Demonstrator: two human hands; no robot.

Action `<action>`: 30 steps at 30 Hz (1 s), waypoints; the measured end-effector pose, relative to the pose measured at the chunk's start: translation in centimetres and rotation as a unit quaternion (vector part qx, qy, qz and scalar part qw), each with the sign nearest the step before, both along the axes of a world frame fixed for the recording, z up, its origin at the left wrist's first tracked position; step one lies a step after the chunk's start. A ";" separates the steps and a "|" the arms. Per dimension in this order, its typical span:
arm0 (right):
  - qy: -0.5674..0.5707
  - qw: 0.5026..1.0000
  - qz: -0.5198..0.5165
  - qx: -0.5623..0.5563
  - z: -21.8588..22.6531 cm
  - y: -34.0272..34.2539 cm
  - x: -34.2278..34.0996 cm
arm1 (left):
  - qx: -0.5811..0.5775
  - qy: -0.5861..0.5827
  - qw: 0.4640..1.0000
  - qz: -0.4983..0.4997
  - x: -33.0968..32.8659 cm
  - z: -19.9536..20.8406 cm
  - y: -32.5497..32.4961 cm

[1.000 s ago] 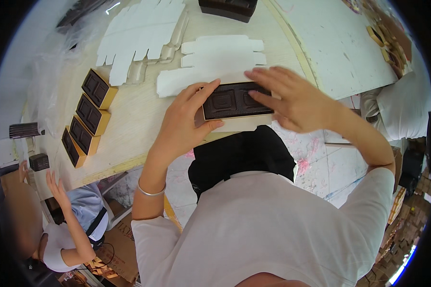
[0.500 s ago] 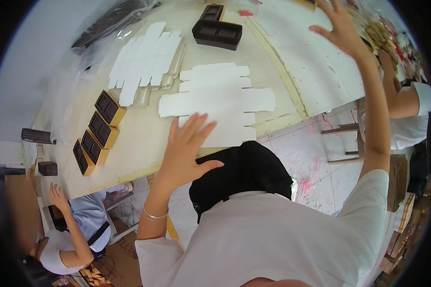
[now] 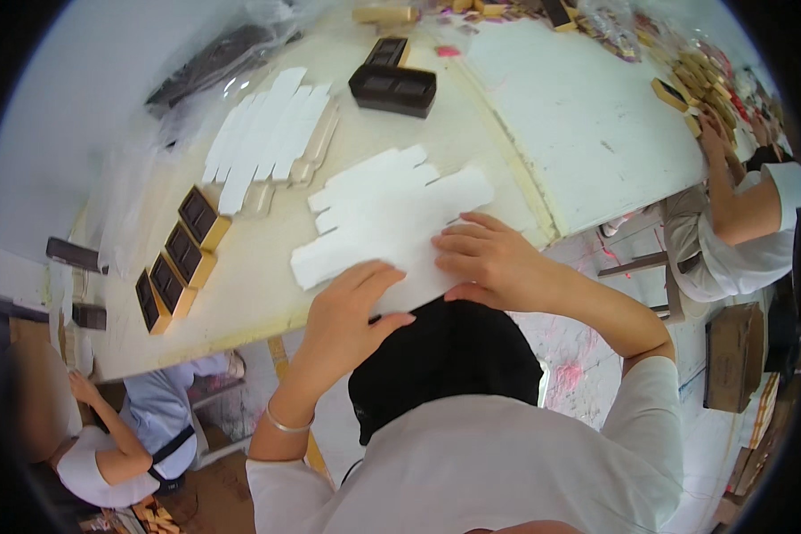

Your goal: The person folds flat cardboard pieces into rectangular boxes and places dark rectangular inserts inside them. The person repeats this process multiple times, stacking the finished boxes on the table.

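Note:
A flat white cardboard box blank with cut flaps lies on the table before me, turned at a slant, its near edge at the table edge. My left hand rests at its near left side, fingers stretched over the card and the thumb apart. My right hand has curled fingers on the blank's right part, with the thumb close to its near edge. Whether other blanks lie beneath is hidden.
More white blanks are stacked farther left. Several gold boxes with dark trays stand in a row at left. Dark trays sit at the back. Co-workers sit at left and at right, beside a pile of gold boxes.
My right hand has come down from the upper right onto the blank. The blank has turned counterclockwise. My left hand stays near the blank's near edge.

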State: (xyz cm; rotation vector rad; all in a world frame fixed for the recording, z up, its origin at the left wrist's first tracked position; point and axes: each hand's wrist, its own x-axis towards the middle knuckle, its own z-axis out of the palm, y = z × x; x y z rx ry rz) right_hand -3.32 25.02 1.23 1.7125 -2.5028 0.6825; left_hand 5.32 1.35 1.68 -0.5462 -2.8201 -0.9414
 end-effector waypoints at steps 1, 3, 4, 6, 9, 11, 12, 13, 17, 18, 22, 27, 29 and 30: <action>-0.026 1.000 0.009 0.005 0.4 0.0 -0.3 | 0.001 -0.007 1.000 -0.003 0.0 0.5 -0.1; -0.040 0.999 0.016 0.024 0.8 -0.1 -1.0 | 0.000 -0.028 1.000 -0.011 -0.5 1.6 -0.1; -0.044 0.998 0.020 0.040 1.2 -0.2 -1.2 | 0.001 -0.040 0.999 -0.016 -0.8 2.1 -0.1; -0.023 0.999 0.023 0.010 0.8 -0.7 -1.5 | -0.017 -0.014 0.999 -0.029 -1.2 2.7 0.2; -0.024 0.997 -0.012 0.079 1.2 -1.8 -2.1 | -0.013 -0.008 1.000 0.002 -2.2 1.9 -0.5; -0.022 0.999 -0.048 -0.006 0.3 -2.1 -3.3 | 0.016 -0.036 0.999 0.034 -3.2 0.7 -0.8; -0.014 0.997 -0.074 -0.037 -0.1 -2.6 -3.2 | 0.039 -0.070 0.995 0.057 -3.5 0.2 -1.1; -0.007 0.993 -0.099 -0.067 -0.3 -3.0 -3.1 | 0.055 -0.090 0.990 0.093 -4.1 0.3 -0.9; 0.173 0.983 0.019 -0.058 0.2 -2.0 -2.0 | -0.081 0.160 0.981 0.073 -3.9 -0.9 -1.1; 0.191 0.981 0.024 -0.031 0.1 -1.8 -2.0 | -0.073 0.138 0.986 0.066 -4.1 -1.3 -1.1; 0.171 0.984 0.041 0.014 -0.2 -3.0 -2.6 | -0.012 0.097 0.994 0.053 -4.4 -2.6 -2.3; 0.212 0.975 0.049 0.048 -0.2 -3.4 -2.3 | -0.018 0.114 0.993 0.000 -4.4 -1.8 -2.5; 0.230 0.970 0.047 0.059 -0.3 -3.6 -2.4 | -0.040 0.129 0.991 -0.016 -4.5 -1.9 -2.6; 0.223 0.972 0.042 0.062 -0.1 -3.8 -2.5 | -0.056 0.131 0.990 -0.025 -4.7 -1.7 -2.8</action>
